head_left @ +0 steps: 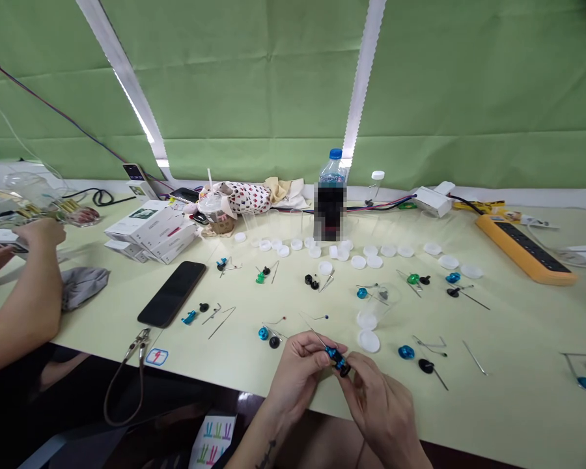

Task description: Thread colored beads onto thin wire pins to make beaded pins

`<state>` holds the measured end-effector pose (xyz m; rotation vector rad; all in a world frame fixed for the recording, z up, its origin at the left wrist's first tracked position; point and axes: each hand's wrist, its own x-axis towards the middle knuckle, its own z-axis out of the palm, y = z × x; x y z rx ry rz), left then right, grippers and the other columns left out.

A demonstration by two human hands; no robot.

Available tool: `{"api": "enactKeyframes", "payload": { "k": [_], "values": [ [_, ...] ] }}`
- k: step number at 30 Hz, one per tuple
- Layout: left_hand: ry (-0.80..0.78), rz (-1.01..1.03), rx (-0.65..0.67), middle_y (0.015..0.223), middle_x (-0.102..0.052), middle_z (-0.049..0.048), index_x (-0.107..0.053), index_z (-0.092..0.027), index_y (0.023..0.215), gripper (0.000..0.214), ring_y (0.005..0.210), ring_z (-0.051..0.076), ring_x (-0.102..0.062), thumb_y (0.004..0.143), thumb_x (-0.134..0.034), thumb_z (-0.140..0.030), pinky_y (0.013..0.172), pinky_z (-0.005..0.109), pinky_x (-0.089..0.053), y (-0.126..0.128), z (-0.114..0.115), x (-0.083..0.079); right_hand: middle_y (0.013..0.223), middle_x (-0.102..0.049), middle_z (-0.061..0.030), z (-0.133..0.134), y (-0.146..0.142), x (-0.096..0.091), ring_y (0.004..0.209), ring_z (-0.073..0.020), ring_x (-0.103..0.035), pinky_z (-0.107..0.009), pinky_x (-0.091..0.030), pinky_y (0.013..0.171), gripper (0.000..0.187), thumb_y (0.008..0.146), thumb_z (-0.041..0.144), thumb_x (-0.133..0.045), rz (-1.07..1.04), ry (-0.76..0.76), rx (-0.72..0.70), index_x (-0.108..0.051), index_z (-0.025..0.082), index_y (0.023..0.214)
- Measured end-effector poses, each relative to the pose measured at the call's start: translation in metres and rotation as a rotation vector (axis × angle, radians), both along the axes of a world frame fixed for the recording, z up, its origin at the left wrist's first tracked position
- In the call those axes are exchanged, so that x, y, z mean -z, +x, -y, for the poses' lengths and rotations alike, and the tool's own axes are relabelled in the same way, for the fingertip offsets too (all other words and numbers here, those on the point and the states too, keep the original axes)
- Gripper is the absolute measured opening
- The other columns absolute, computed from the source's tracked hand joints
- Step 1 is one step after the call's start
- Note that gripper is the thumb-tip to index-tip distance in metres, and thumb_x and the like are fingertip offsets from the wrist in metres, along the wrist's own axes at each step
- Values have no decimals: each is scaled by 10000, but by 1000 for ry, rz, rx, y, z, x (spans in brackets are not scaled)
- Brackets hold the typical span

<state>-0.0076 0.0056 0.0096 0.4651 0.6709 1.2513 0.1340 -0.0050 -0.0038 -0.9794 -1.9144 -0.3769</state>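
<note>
My pale counter (517,339) holds white caps (359,262), small blue parts (406,352), a black phone (172,294), a bottle (331,195), a power strip (525,249).

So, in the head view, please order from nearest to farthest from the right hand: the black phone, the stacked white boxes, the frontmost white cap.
1. Frontmost white cap, just ahead of the right hand.
2. Black phone, to the left.
3. Stacked white boxes, far left, behind the phone.
</note>
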Motion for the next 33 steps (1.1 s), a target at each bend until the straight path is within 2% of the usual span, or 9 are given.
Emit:
{"api": "enactKeyframes", "payload": {
  "k": [2, 5, 12, 15, 18, 21, 24, 30, 33],
  "values": [
    [6, -7, 3, 719, -752, 86, -748, -128, 722, 249, 679, 168, -671, 566, -906, -239, 697, 260, -491, 0, 0, 0, 835, -743, -124, -1, 0, 2, 681, -157, -709, -233, -498, 585, 79, 951, 137, -547, 1, 31, -15, -589, 94, 1002],
    [1, -18, -2, 704, -745, 79, -754, -123, 726, 261, 672, 162, -666, 554, -911, -240, 688, 254, -494, 0, 0, 0, 805, -737, -124, -1, 1, 4, 665, -161, -705, -238, -492, 580, 82, 960, 153, -538, 18, 38, -13, -581, 92, 993],
    [3, -38, -11, 716, -730, 60, -756, -116, 680, 243, 695, 135, -638, 527, -919, -208, 693, 222, -477, 0, 0, 1, 652, -663, -40, 1, 2, -5, 476, -109, -586, -246, -379, 487, 345, 1028, 366, -385, 73, -138, -7, -590, 129, 882],
    [-7, -51, -15, 714, -728, 62, -760, -118, 698, 262, 688, 140, -634, 519, -923, -220, 695, 234, -474, 0, 0, 1, 604, -626, -21, 1, 1, -7, 470, -118, -581, -247, -379, 480, 405, 1019, 435, -372, 61, -168, -21, -603, 123, 907],
    [-17, -46, -44, 699, -715, 47, -761, -122, 717, 245, 660, 120, -615, 546, -912, -212, 682, 223, -458, 0, 0, 1, 666, -670, -43, 1, 0, -3, 516, -128, -628, -235, -422, 495, 355, 985, 436, -474, 18, -107, 17, -586, 100, 1019],
    [-8, -25, -46, 699, -707, 42, -759, -122, 730, 225, 654, 113, -603, 572, -898, -203, 679, 220, -447, 0, 0, 0, 863, -729, -97, 3, 2, 5, 641, -141, -691, -225, -481, 548, 235, 922, 246, -625, -3, 8, 16, -546, 117, 1103],
    [8, -3, -56, 733, -724, 51, -756, -124, 730, 213, 695, 120, -617, 582, -891, -194, 716, 221, -449, 0, 1, 0, 996, -729, -131, 5, 5, 11, 764, -157, -718, -238, -520, 601, 208, 897, 99, -616, 50, 74, -39, -555, 140, 1092],
    [4, -18, -47, 768, -753, 69, -758, -122, 751, 203, 711, 117, -635, 602, -882, -184, 731, 209, -454, -1, 2, 0, 899, -744, -118, 4, 5, 4, 740, -158, -719, -243, -520, 608, 126, 929, 149, -592, 57, 80, -24, -617, 113, 1047],
    [5, -19, -36, 756, -753, 68, -759, -118, 745, 206, 703, 118, -642, 597, -885, -184, 721, 208, -461, -1, 2, 0, 796, -729, -100, 3, 3, 0, 654, -145, -693, -242, -487, 582, 149, 980, 210, -517, 31, -1, -27, -616, 99, 984]
  ]
}}
